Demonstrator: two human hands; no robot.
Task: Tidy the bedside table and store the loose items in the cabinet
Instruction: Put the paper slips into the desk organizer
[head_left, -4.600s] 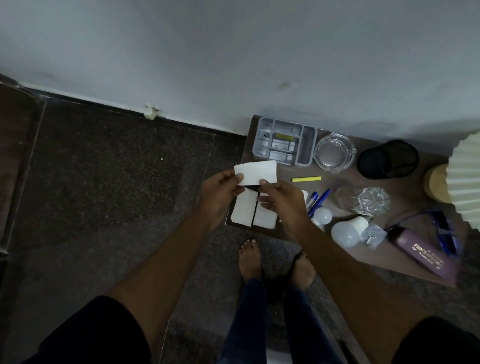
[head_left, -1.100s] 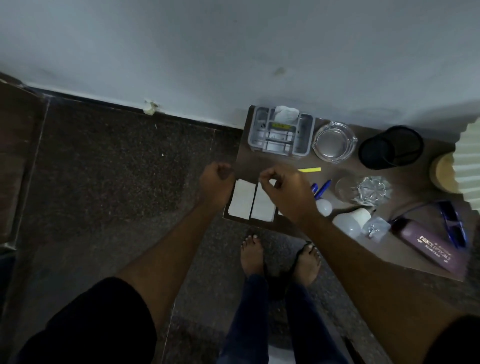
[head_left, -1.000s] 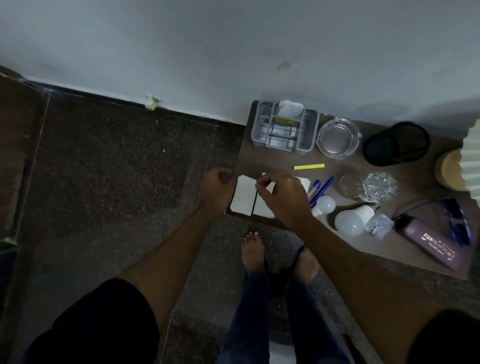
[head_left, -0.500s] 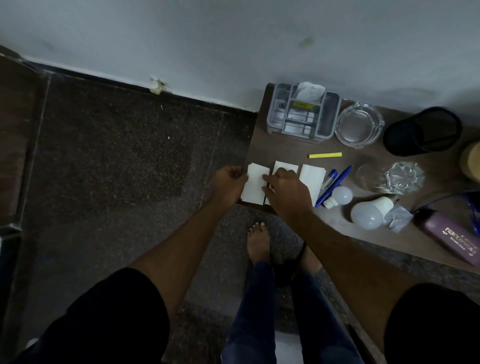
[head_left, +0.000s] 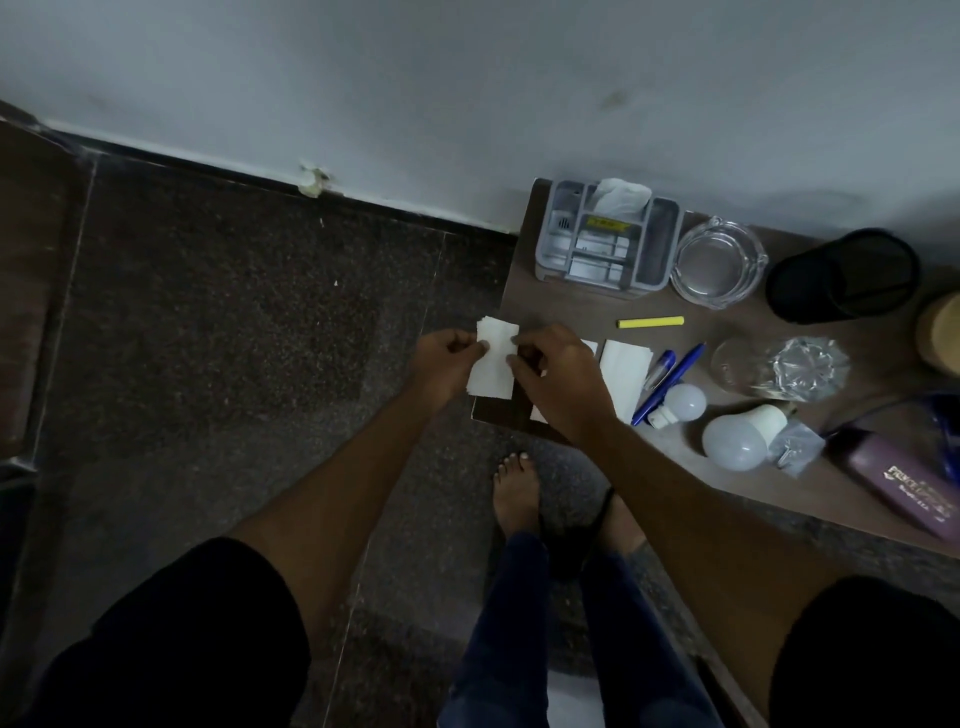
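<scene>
A brown bedside table (head_left: 571, 306) stands against the wall at the right. Over its near left corner my left hand (head_left: 447, 361) and my right hand (head_left: 558, 376) both pinch one folded white tissue (head_left: 492, 366), lifted off the top. Another folded tissue (head_left: 626, 371) lies flat just right of my right hand, and a third is mostly hidden under that hand. A grey compartment organizer (head_left: 608, 236) at the back holds a crumpled tissue (head_left: 621, 195).
On the table lie a yellow stick (head_left: 650, 322), two blue pens (head_left: 670, 376), two white bulbs (head_left: 737, 439), a glass ashtray (head_left: 719, 262), a black mesh cup (head_left: 844, 275), a crystal glass (head_left: 779, 369) and a purple case (head_left: 909, 483). Dark floor lies left; my feet (head_left: 514, 486) stand below.
Both hands have taken the leftmost tissue by its edges and raised it off the table corner. Earlier, one tissue went into the organizer's back compartment.
</scene>
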